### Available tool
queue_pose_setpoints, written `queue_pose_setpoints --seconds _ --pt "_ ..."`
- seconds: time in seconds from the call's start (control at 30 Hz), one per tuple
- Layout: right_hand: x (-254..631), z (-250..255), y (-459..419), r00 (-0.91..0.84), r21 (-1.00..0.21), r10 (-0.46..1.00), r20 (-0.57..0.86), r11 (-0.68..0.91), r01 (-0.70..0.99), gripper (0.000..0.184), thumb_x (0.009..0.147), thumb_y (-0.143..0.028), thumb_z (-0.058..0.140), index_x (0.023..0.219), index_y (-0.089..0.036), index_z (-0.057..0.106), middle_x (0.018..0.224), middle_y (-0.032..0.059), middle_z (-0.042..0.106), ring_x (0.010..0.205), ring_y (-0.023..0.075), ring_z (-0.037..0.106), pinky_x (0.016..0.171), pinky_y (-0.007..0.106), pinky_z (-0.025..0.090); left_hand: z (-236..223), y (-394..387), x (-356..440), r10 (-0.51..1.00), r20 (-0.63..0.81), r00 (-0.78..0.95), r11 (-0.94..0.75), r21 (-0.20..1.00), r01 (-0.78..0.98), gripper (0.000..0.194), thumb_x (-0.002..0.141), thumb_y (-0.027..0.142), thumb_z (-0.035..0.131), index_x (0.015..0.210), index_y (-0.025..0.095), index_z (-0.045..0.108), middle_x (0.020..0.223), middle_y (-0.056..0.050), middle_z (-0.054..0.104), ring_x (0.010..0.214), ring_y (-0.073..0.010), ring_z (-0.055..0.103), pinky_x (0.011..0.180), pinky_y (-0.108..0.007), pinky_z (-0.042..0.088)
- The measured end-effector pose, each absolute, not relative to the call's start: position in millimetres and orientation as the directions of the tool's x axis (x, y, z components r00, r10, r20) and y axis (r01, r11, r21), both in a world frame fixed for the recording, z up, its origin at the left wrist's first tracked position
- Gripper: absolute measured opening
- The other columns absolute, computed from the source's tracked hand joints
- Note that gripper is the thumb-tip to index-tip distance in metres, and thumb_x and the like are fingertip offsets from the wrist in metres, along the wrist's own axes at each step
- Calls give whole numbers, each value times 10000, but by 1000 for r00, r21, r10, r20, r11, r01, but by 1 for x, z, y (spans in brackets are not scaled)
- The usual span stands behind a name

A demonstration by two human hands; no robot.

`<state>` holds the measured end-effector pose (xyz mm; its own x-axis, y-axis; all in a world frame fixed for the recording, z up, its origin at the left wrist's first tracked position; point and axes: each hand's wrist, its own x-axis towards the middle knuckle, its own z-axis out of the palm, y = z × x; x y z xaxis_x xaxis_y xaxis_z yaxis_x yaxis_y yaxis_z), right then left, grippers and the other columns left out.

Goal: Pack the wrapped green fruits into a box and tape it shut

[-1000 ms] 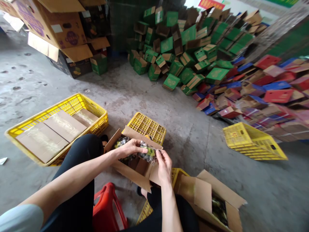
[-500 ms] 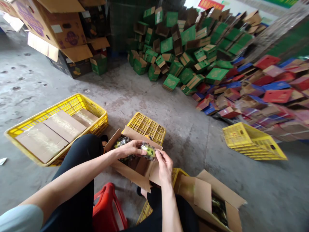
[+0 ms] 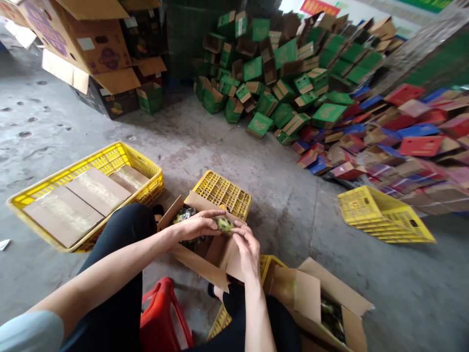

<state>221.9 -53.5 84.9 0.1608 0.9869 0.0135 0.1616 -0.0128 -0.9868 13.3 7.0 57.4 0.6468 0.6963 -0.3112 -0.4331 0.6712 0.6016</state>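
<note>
Both hands meet over an open cardboard box (image 3: 200, 261) that rests against my knees. My left hand (image 3: 196, 226) and my right hand (image 3: 246, 247) pinch the same small green-and-yellow item in clear plastic wrap (image 3: 224, 224), holding it just above the box. More shiny wrapped pieces (image 3: 183, 215) lie inside the box behind my left hand. The fingers of both hands are closed on the wrapped item.
An overturned yellow crate (image 3: 223, 193) lies behind the box. A yellow crate with flat cardboard sheets (image 3: 86, 193) stands at left, another yellow crate (image 3: 384, 215) at right. A second open carton (image 3: 322, 303) sits near my right knee, a red stool (image 3: 164, 313) below me. Piles of green, red and blue boxes (image 3: 293, 83) fill the back.
The wrapped item has been drawn together from a stretched-out strip into a compact bundle, and both hands have closed in on it and moved slightly up and toward each other.
</note>
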Motion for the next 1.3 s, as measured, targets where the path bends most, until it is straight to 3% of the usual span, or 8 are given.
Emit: queue_pose_setpoints --seconds 0.13,0.3,0.57,0.73,0.83,0.97,1.1,1.3 --pt "219 87 -54 97 -982 995 28 9 190 100 792 -288 732 779 -287 831 1358 53 701 1385 322 534 1186 497 401 59 6 16 769 -345 538 591 705 -392 688 812 442 861 1420 212 637 1317 -141 691 1089 -262 705 866 -366 600" --pt "218 85 -54 31 -975 999 44 36 219 171 817 -270 673 829 -297 842 1439 31 666 1456 313 486 1232 499 351 53 6 18 896 -259 361 387 855 -347 807 742 367 910 1472 235 593 1468 -133 595 898 -163 689 677 -230 532" --pt "220 70 -52 219 -990 966 -139 -133 -43 647 846 -467 792 1438 -268 622 1453 105 665 1346 303 617 1145 493 476 56 8 17 901 -125 416 279 900 -334 875 702 233 881 1516 242 560 1542 -138 536 1051 -215 665 809 -267 533" --pt "220 67 -53 178 -984 968 -175 -167 -60 438 845 -510 793 1203 -258 775 1263 79 775 1162 301 722 1019 444 567 55 6 19 867 -107 486 313 876 -366 891 672 237 922 1497 255 586 1554 -141 534 1089 -236 673 852 -291 527" --pt "221 66 -53 231 -987 960 -157 -147 -59 400 830 -500 808 1144 -252 805 1228 78 788 1140 299 726 1000 437 574 55 6 20 854 -152 497 365 856 -366 824 712 332 931 1464 209 616 1437 -146 636 1126 -247 672 902 -302 515" --pt "221 66 -53 266 -982 945 -190 -180 -61 390 803 -506 831 1087 -239 828 1156 84 809 1082 300 740 968 438 586 54 6 20 840 -190 508 376 879 -294 618 795 546 851 1247 138 746 1056 -98 769 870 -192 683 784 -272 491" --pt "220 67 -53 225 -973 949 -222 -202 -108 383 806 -511 831 1068 -232 822 1117 82 815 1040 293 750 939 430 598 52 7 18 845 -212 491 343 919 -194 576 807 682 771 876 111 772 715 -33 686 593 -120 537 584 -239 365" --pt "218 68 -51 57 -981 980 -189 -191 27 553 800 -455 844 1312 -281 730 1260 75 774 1152 288 721 1004 435 574 43 13 13 871 -142 471 145 989 31 623 859 746 650 732 138 697 578 13 553 524 -116 441 527 -260 291"
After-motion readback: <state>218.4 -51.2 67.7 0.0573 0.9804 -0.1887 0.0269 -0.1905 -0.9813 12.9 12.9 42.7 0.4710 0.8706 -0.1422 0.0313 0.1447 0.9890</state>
